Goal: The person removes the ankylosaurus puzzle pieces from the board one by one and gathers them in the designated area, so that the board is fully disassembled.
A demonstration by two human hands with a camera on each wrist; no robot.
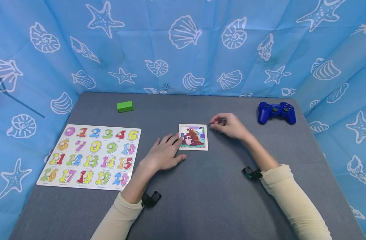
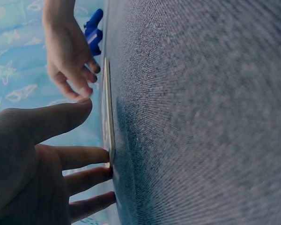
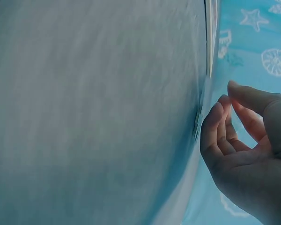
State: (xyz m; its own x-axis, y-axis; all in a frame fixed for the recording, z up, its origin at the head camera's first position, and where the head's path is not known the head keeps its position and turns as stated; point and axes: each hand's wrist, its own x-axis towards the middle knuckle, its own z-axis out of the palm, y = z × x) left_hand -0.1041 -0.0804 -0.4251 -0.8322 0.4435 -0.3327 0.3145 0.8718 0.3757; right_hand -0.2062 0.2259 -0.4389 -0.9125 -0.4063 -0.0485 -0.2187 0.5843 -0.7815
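A small square picture puzzle (image 1: 196, 137) in a pale frame lies on the grey table, with a bare pale patch at its picture's upper left. My left hand (image 1: 164, 155) lies at the frame's left edge, fingers spread and fingertips touching it; the left wrist view shows those fingertips (image 2: 105, 155) along the thin frame. Just right of the puzzle, my right hand (image 1: 228, 125) hovers low with fingers loosely bent. In the right wrist view, nothing shows between its thumb and fingers. A thin flat piece (image 3: 197, 123) lies on the table beside those fingers.
A white number board (image 1: 91, 156) with knobbed pieces from 0 to 20 covers the table's left side. Behind it sits a green block (image 1: 125, 106). A blue game controller (image 1: 276, 112) rests at the back right. Blue shell-patterned curtain (image 1: 170, 60) surrounds the table's back and sides.
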